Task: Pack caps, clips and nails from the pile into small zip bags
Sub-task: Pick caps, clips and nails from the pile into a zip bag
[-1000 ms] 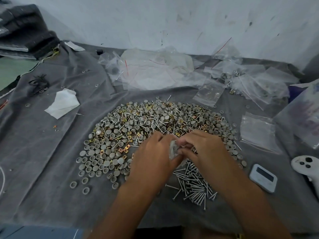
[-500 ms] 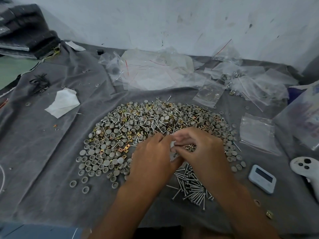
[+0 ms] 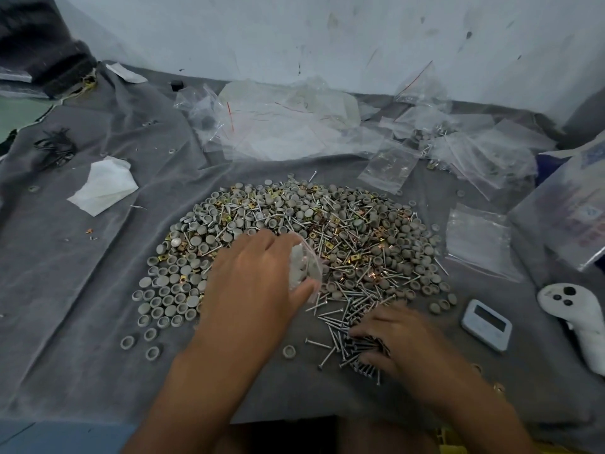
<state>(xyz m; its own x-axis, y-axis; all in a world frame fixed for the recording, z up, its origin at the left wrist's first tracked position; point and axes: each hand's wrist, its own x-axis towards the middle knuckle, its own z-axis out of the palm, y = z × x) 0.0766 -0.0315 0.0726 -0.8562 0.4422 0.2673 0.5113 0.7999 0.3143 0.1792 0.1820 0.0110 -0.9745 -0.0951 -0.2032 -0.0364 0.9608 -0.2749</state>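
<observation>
Brightness: you work in dim, flat, cool light; the pile is the best-lit patch.
Source: no lamp shows; light falls evenly from above the pile.
Shadows: soft and faint, only a thin dark edge under your left hand and right hand.
Glare: small glints on the nails and brass clips; pale sheen on the plastic bags behind the pile.
Blur: both hands are smeared by motion; the small bag in your left hand is hazy.
Distortion: wide-angle bending grows away from the pile; the desk edges curve.
Focus: corners farthest from the pile are soft and murky.
</observation>
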